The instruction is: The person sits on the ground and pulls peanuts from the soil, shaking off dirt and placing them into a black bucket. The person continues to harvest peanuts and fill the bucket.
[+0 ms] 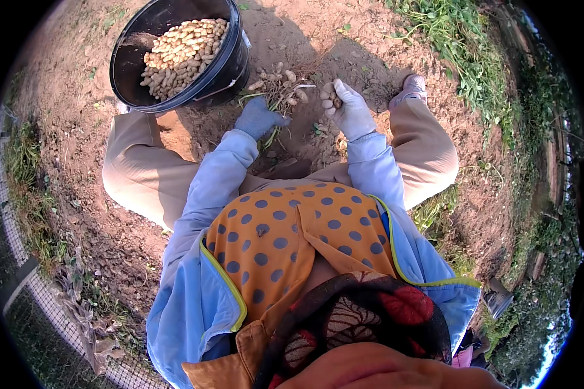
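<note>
My left hand [260,118], in a blue-grey glove, grips the green stems of a peanut plant [284,90]. Its roots fan out just beyond the glove, with several pale, soil-dusted pods still attached. To the right, my right hand [350,111], in a whitish glove, is curled around a few loose peanuts [337,101], partly hidden by the fingers. A gap of bare soil lies between this hand and the roots. Beyond my left hand, a black plastic bucket [219,80] leans towards me. Unshelled peanuts [185,53] are heaped inside it.
My bent legs, in tan trousers [141,165], flank the work area. Pulled green plants [462,63] lie in a row at the far right. A strip of netting [17,214] runs along the left rim. Dry reddish soil [87,214] covers the ground.
</note>
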`<state>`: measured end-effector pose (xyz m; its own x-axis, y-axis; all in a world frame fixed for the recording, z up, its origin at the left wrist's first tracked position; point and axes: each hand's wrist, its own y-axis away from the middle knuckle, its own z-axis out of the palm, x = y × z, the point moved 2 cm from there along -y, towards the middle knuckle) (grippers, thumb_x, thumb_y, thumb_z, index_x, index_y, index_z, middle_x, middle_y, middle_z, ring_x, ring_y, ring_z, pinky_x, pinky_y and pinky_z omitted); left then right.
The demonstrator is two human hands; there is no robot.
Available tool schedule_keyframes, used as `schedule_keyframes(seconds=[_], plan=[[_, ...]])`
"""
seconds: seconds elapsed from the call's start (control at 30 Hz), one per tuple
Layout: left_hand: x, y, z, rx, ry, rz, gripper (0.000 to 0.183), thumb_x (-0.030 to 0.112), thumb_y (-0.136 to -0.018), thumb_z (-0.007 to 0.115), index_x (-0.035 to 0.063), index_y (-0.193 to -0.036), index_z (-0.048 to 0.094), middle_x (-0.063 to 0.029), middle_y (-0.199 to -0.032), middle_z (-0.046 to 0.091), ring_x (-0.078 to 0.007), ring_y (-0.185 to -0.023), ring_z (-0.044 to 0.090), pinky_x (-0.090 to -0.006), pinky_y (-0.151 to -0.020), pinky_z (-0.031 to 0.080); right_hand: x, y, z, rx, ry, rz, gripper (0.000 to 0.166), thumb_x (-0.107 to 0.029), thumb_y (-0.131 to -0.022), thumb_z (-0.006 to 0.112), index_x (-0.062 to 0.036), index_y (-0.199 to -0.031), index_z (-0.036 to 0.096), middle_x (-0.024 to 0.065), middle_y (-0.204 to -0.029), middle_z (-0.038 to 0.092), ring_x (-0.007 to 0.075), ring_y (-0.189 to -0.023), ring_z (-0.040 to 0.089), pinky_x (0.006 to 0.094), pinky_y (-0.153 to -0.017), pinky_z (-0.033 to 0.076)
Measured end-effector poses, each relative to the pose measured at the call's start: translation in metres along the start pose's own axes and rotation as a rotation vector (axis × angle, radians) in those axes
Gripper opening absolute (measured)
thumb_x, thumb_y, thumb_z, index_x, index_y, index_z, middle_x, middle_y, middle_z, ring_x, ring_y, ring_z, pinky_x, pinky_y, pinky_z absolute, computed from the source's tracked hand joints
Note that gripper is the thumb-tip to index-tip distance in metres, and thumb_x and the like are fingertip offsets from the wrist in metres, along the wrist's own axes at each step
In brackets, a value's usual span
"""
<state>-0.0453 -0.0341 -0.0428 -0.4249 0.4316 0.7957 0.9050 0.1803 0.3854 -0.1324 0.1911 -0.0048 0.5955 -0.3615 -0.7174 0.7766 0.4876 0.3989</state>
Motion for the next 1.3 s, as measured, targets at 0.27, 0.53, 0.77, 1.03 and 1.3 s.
schedule_keyframes(seconds=[0.27,0.53,0.77,1.03,1.3], plan=[[0.013,0.017,0.003,-0.05,-0.059,0.064,0.06,0.032,-0.062,0.084,-0.0031,-0.106,0.062,-0.0243,-0.105,0.065,-0.0361,-0.1,0.063,-0.042,-0.086,0.049,0.033,-0.003,0.019,0.168,1.099,-0.28,0.037,-0.036,-0.082,0.073,-0.0018,-0.098,0.072,0.0106,-0.085,0.07,0.022,-0.08,0.065,0.0329,-0.074,0.049],[-0.008,0.011,-0.027,0.083,-0.204,-0.102,0.066,0.033,-0.059,0.083,-0.0048,-0.108,0.061,-0.0264,-0.11,0.063,-0.0374,-0.105,0.061,-0.0413,-0.09,0.048,0.017,0.051,0.017,-0.266,0.717,0.045,0.032,-0.03,-0.09,0.064,-0.0017,-0.103,0.068,0.0102,-0.085,0.067,0.0178,-0.074,0.064,0.0297,-0.064,0.049],[-0.006,0.01,-0.017,0.007,-0.057,0.002,0.068,0.031,-0.058,0.085,-0.0074,-0.109,0.061,-0.0276,-0.107,0.064,-0.0381,-0.101,0.063,-0.0408,-0.089,0.048,0.021,0.041,0.027,-0.158,0.25,0.102,0.029,-0.025,-0.099,0.049,-0.0037,-0.117,0.06,0.0063,-0.084,0.065,0.0104,-0.066,0.06,0.0244,-0.057,0.05],[0.007,0.02,0.007,0.02,-0.191,0.098,0.056,0.029,-0.06,0.085,-0.003,-0.102,0.065,-0.0203,-0.097,0.069,-0.0312,-0.091,0.066,-0.0388,-0.081,0.051,0.052,0.021,0.038,0.122,1.319,-0.381,0.047,-0.043,-0.081,0.073,0.0003,-0.098,0.067,0.0168,-0.086,0.069,0.0304,-0.077,0.067,0.0409,-0.069,0.05],[0.006,0.016,-0.006,-0.015,-0.167,0.054,0.063,0.037,-0.058,0.083,-0.0047,-0.101,0.063,-0.0259,-0.105,0.064,-0.039,-0.1,0.062,-0.0425,-0.088,0.049,0.062,0.034,0.046,-0.054,0.854,-0.073,0.041,-0.041,-0.094,0.058,-0.0003,-0.09,0.065,0.0064,-0.069,0.061,0.0178,-0.061,0.056,0.0308,-0.058,0.044]])
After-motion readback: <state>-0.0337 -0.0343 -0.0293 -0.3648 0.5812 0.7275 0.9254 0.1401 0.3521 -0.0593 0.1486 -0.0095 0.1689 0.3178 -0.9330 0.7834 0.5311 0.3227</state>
